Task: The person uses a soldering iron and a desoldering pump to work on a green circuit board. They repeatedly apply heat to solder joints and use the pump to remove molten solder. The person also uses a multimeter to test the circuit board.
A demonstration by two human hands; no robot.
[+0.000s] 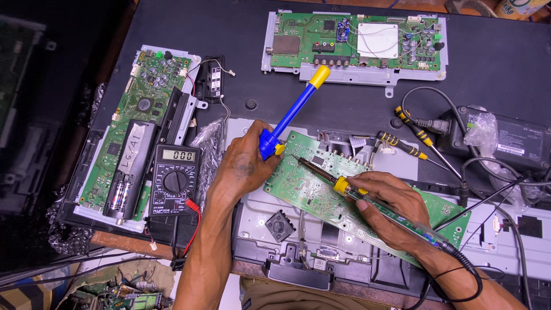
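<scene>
Clearly the right hand (390,204) is closed around a soldering iron (344,186), its tip resting on the green circuit board (321,192), which lies tilted on the grey metal chassis (258,227); the left hand (244,163) is clamped on a blue and yellow desoldering pump (293,109) at the board's upper edge; I think the hot tip could slip onto neighbouring pads, because the board lies loose; free room is small, with screwdrivers (410,138) and cables just beside, and the multimeter (174,179) near the left wrist.
</scene>
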